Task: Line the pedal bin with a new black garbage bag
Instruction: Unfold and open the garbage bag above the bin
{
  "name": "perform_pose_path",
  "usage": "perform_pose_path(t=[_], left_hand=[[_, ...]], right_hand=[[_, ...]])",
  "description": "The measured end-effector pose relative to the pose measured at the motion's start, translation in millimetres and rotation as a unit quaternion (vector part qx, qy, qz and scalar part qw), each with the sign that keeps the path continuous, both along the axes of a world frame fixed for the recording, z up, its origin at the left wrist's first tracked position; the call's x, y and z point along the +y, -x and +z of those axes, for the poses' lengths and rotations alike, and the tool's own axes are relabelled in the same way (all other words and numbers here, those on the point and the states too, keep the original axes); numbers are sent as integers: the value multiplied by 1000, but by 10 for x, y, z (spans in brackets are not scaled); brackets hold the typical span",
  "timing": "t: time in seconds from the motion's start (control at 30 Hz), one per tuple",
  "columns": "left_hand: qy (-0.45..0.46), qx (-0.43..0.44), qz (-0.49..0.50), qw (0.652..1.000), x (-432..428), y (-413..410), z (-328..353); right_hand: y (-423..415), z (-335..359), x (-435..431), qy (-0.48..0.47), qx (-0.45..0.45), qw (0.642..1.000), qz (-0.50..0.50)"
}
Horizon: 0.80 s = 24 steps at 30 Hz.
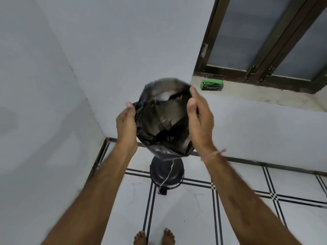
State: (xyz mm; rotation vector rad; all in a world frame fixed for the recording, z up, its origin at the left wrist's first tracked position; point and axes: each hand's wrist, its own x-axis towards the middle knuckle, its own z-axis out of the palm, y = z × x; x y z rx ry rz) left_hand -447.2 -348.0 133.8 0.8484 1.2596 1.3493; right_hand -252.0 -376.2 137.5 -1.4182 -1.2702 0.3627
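I've got the black garbage bag (164, 119) up at chest height, directly over the pedal bin (167, 172), so it can drop straight in once the mouth is fully open.

Left hand (126, 123): closed, pinching the bag's rim on the left side, film bunched under thumb and fingers. Right hand (199, 117): on the right edge of the mouth, thumb up, fingers behind the film. Looks like a loose grip rather than a tight pinch; I can't tell how many fingers actually have the plastic.

Pulling the two edges apart is what keeps the mouth open toward me. The bag is blurred, so it's probably moving.

Contents: bag looks empty, just crumpled film, with a pale patch where light comes through near the far rim. A thin pale strand (167, 175) hangs from the bottom of the bag down in front of the bin; can't say what it is.

Bin sits on the tiled floor (194, 218) near the wall corner, mostly hidden behind the bag. I can't see whether its lid is up, or whether anything is inside. Pedal (163, 191) just shows at the front.

Green garbage bag box (212, 85) is on the window ledge (256, 96), well apart from the bin.

Judgement: bag opened, not yet in the bin. Next: lower it in, fold rim over the edge.
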Motion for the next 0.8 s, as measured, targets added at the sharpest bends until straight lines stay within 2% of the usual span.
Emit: perform_pose_path(t=[0.03,0.07,0.1,0.13,0.17,0.23,0.3,0.37,0.43,0.5,0.53,0.57,0.6,0.67,0.7,0.8], left_hand=[[-66,121,10,990,-78,-28,-39],[-78,222,6,972,-157,-37,-269],[-15,271,-25,962,-280,-23,-529],[95,249,-58,962,-449,-7,-828],[207,191,-77,956,-647,40,-1108],[349,68,-66,932,-907,188,-1419],[386,3,-35,922,-954,319,-1512],[341,-23,-19,940,-802,349,-1413],[244,-3,-11,970,-610,316,-1112],[105,69,10,992,-498,299,-795],[56,111,21,992,-521,303,-715],[30,153,24,988,-556,346,-718],[51,160,21,986,-594,394,-807],[176,83,13,981,-700,506,-1089],[222,39,8,974,-732,559,-1175],[248,-32,6,968,-666,710,-1268]], right_hand=[[42,-3,-72,-50,-107,993,-5],[60,-177,-170,-13,-196,980,8],[62,-463,-280,112,-246,962,40],[50,-786,-463,264,-256,927,76],[15,-1115,-676,386,-216,891,105],[-111,-1472,-915,462,-68,876,122],[-179,-1430,-912,464,73,876,111],[-166,-1235,-725,414,109,897,114],[-78,-878,-518,317,100,937,112],[-18,-553,-462,149,32,984,94],[-14,-525,-502,103,-23,991,79],[-1,-588,-553,101,-72,990,70],[20,-748,-641,184,-86,976,80],[88,-1177,-872,395,-14,913,102],[91,-1325,-941,428,21,898,100],[80,-1407,-851,410,105,903,81]])
